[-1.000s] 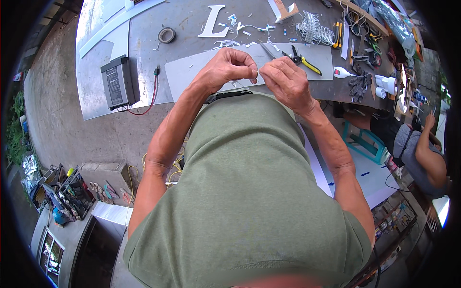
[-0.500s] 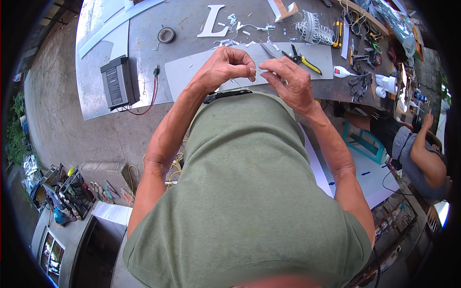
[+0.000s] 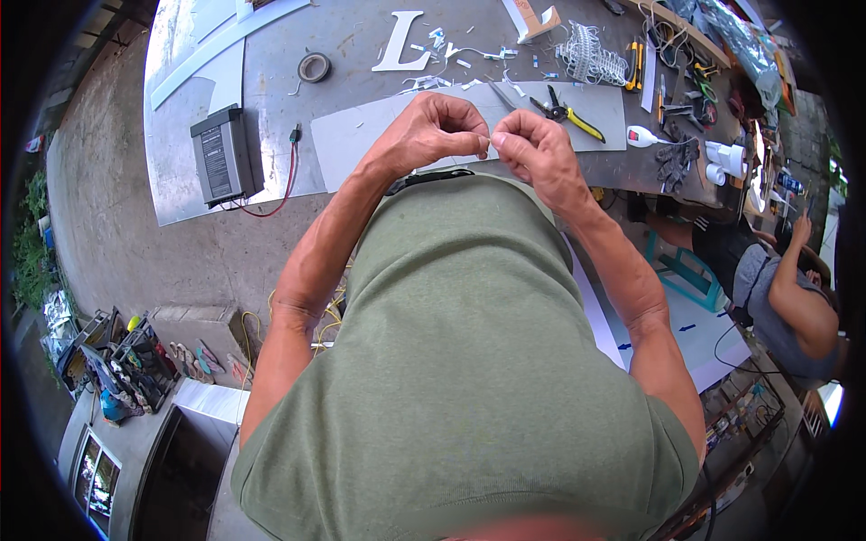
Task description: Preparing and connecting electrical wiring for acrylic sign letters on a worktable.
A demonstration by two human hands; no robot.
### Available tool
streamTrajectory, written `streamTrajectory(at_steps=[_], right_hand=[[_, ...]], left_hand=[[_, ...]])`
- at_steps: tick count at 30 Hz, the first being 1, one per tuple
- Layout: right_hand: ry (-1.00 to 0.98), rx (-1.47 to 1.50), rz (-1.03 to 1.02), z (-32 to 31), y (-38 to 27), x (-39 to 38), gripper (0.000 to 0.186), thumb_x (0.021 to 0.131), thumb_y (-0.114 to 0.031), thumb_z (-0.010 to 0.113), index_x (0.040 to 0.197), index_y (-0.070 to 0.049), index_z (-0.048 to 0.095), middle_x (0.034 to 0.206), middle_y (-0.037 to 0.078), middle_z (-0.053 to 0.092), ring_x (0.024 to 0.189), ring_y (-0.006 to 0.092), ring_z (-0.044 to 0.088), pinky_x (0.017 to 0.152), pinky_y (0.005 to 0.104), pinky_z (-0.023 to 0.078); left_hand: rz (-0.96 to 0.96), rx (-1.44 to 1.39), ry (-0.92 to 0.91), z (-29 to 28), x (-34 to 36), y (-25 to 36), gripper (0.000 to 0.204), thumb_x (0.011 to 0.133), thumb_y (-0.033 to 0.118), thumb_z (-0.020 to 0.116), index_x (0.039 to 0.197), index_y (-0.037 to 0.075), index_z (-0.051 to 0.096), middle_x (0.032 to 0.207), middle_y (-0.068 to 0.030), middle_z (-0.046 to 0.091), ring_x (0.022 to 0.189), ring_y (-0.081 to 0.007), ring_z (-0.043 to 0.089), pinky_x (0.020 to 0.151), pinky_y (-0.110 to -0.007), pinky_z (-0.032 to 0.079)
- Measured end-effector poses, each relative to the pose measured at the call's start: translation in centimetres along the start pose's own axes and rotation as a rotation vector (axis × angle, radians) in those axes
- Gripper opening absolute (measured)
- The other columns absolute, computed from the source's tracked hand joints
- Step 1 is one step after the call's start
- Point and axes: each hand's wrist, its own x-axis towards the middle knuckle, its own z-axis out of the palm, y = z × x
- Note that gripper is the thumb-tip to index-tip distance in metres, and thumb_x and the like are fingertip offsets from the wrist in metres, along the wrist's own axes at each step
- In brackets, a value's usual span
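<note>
Over the near edge of the workbench, my left hand (image 3: 431, 135) and my right hand (image 3: 541, 160) meet with fingertips almost touching. Each is closed in a pinch. A thin white wire (image 3: 490, 142) shows as a tiny strand between them; most of it is hidden by my fingers. Beneath and behind my hands lies a long pale grey sheet (image 3: 347, 144). On that sheet, just beyond my right hand, rest yellow-and-black pliers (image 3: 582, 123) and a pointed metal blade (image 3: 502, 96), partly covered by the hand.
A white letter-shaped cutout (image 3: 401, 43), small white LED modules (image 3: 437, 41), black tape (image 3: 314, 68) and a coil of light strips (image 3: 591, 56) lie farther back. A power supply (image 3: 221, 155) with red leads stands left. At right, another person (image 3: 785, 298) sits near a teal stool (image 3: 690, 275).
My right hand has turned and its fingers have curled in, closing the small gap to my left fingertips. Less of the wire shows now. The bench things stay put.
</note>
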Motion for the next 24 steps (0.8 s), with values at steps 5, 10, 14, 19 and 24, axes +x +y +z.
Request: streamTrajectory(at_steps=[5,10,14,19,24], right_hand=[[-0.051,0.191,-0.033,0.1,0.3,0.0,0.015,0.095,-0.017,0.069,0.1,-0.002,0.066,0.084,0.003,0.068,0.068,0.0094,0.061,0.057,0.0242,0.051],[0.15,-0.579,-0.716,0.4,0.2,0.2,0.019,0.087,-0.004,0.074,0.105,-0.006,0.069,0.092,0.007,0.072,0.077,0.0162,0.069,0.065,0.0292,0.056],[0.167,-0.742,-0.954,0.2,0.4,0.6,0.023,0.083,0.001,0.075,0.104,-0.004,0.069,0.092,0.008,0.071,0.08,0.0216,0.069,0.069,0.0329,0.057],[0.146,-0.837,-1.047,0.0,0.4,1.1,0.023,0.08,0.002,0.075,0.101,-0.003,0.069,0.092,0.008,0.069,0.082,0.023,0.068,0.069,0.0335,0.057],[0.144,-0.909,-1.109,0.0,0.8,1.6,0.025,0.078,0.003,0.075,0.101,-0.002,0.068,0.092,0.008,0.066,0.082,0.0238,0.066,0.069,0.0342,0.056]], left_hand=[[0.017,-0.097,0.01,-0.4,0.2,-1.2,0.01,0.082,0.011,0.073,0.086,0.001,0.072,0.08,-0.0059,0.072,0.075,-0.0105,0.066,0.073,-0.024,0.051],[-0.03,-0.214,-0.034,-1.0,0.4,-1.8,0.01,0.081,0.011,0.074,0.086,0.003,0.072,0.079,-0.0065,0.071,0.071,-0.0086,0.063,0.064,-0.023,0.045],[-0.053,-0.276,-0.06,-1.1,0.5,-1.8,0.009,0.081,0.011,0.074,0.086,0.003,0.072,0.078,-0.007,0.071,0.067,-0.0068,0.06,0.056,-0.021,0.038],[-0.07,-0.319,-0.045,-1.0,0.5,-2.0,0.009,0.08,0.01,0.074,0.085,0.003,0.072,0.078,-0.0081,0.071,0.065,-0.0064,0.058,0.051,-0.02,0.034],[-0.085,-0.384,-0.07,-1.1,0.6,-2.2,0.008,0.079,0.009,0.075,0.085,0.004,0.072,0.078,-0.0094,0.07,0.065,-0.0067,0.058,0.05,-0.02,0.032]])
